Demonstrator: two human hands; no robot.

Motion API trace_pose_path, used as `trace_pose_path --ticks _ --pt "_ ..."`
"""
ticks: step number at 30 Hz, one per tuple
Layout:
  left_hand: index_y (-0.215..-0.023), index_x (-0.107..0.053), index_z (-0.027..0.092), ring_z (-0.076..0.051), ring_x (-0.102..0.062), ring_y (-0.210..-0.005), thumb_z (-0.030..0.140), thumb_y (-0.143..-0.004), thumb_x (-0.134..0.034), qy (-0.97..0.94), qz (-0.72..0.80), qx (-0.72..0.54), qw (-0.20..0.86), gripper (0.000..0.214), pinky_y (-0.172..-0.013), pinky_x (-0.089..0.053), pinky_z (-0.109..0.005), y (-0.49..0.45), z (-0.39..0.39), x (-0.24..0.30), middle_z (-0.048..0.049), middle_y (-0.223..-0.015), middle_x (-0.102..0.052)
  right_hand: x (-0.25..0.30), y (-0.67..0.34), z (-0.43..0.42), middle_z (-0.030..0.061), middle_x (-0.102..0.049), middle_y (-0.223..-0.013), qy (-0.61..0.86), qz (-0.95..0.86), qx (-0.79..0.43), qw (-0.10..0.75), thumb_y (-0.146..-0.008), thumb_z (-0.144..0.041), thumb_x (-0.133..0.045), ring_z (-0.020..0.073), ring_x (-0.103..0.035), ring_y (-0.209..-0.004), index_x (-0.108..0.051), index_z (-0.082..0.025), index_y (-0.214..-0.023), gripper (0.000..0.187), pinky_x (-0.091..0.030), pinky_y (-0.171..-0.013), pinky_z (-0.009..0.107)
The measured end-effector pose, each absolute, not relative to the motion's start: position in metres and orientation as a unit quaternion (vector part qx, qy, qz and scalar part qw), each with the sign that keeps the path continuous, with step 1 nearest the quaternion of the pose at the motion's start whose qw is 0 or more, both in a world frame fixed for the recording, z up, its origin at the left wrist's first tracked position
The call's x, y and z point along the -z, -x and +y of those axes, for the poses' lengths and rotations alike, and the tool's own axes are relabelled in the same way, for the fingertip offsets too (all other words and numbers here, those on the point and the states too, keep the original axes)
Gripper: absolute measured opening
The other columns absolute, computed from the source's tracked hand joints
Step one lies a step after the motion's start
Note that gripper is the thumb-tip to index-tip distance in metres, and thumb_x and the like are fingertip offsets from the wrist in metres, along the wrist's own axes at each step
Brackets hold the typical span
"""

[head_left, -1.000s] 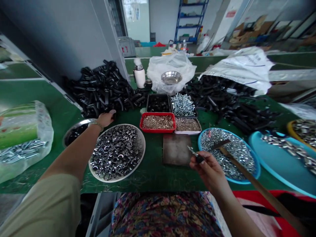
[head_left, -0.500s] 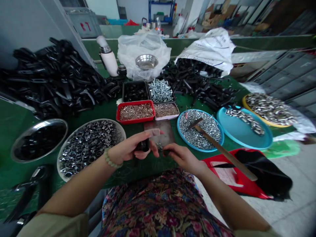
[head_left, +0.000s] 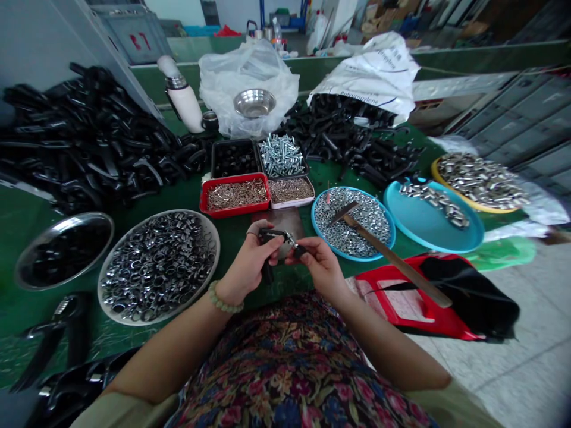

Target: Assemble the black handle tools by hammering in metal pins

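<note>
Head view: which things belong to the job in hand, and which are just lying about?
Likely the job: black part in left hand; small dark piece in right hand; metal plate; screws; hammer.
Apparently just lying about: flask; steel bowl; plastic bag.

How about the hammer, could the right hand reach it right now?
Probably yes: the hammer lies close to the right hand, nothing on top. But that hand is pinching a small black piece, so it would likely need to let go first.

In the fingers (head_left: 270, 245), the black lever (head_left: 267, 273) looks like smooth plastic, the fitting (head_left: 291, 239) bright metal. Right of them, the hammer handle (head_left: 397, 260) is matt wood; leftward, the rings (head_left: 160, 267) are glossy metal.
</note>
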State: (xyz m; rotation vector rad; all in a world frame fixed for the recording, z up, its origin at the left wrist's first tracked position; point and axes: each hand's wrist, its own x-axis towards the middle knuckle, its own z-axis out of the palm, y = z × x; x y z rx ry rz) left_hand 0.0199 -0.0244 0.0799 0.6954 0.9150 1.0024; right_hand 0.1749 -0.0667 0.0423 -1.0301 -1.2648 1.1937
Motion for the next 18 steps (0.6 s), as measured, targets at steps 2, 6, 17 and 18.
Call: trace_pose_path --ticks 2,6,17,18 --pt "-0.106 -0.046 0.025 -0.005 -0.043 -0.049 0.027 -0.069 -0.078 -0.314 0.405 -0.457 0.727 0.049 -0.041 -0.03 -0.013 -0.023 -0.026 -0.079 0.008 -0.066 -0.049 -0.039 -0.17 -0.07 -0.0001 -0.068 -0.087 0.403 -0.482 -0.546 0.554 -0.091 -0.031 -0.055 0.0139 -0.069 -0.075 -0.051 -0.025 -0.104 0.014 -0.056 -0.076 0.031" --pt "-0.108 -0.045 0.025 -0.005 -0.043 -0.05 0.029 -0.072 -0.076 -0.332 0.398 -0.45 0.727 0.047 -0.042 -0.031 -0.013 -0.022 -0.029 -0.075 0.0073 -0.068 -0.051 -0.036 -0.171 -0.074 0.0005 -0.068 -0.086 0.386 -0.495 -0.546 0.556 -0.093 -0.03 -0.051 0.0134 -0.069 -0.075 -0.051 -0.024 -0.105 0.013 -0.056 -0.075 0.031" --pt "-0.114 -0.045 0.025 -0.003 -0.043 -0.056 0.028 -0.079 -0.072 -0.462 0.356 -0.331 0.742 0.044 -0.048 -0.035 -0.015 0.009 -0.032 -0.069 0.0007 -0.094 -0.06 -0.065 -0.21 -0.058 0.0039 -0.071 -0.092 0.332 -0.747 -0.462 0.345 -0.095 -0.016 -0.045 0.0138 -0.069 -0.087 -0.058 -0.019 -0.117 0.025 -0.055 -0.078 0.03" --pt "-0.114 -0.045 0.025 -0.003 -0.043 -0.056 0.027 -0.079 -0.071 -0.462 0.351 -0.333 0.743 0.043 -0.048 -0.035 -0.015 0.009 -0.033 -0.068 0.0004 -0.095 -0.061 -0.065 -0.209 -0.058 0.0043 -0.071 -0.094 0.327 -0.749 -0.463 0.343 -0.095 -0.016 -0.046 0.0136 -0.069 -0.088 -0.058 -0.019 -0.117 0.025 -0.055 -0.079 0.029"
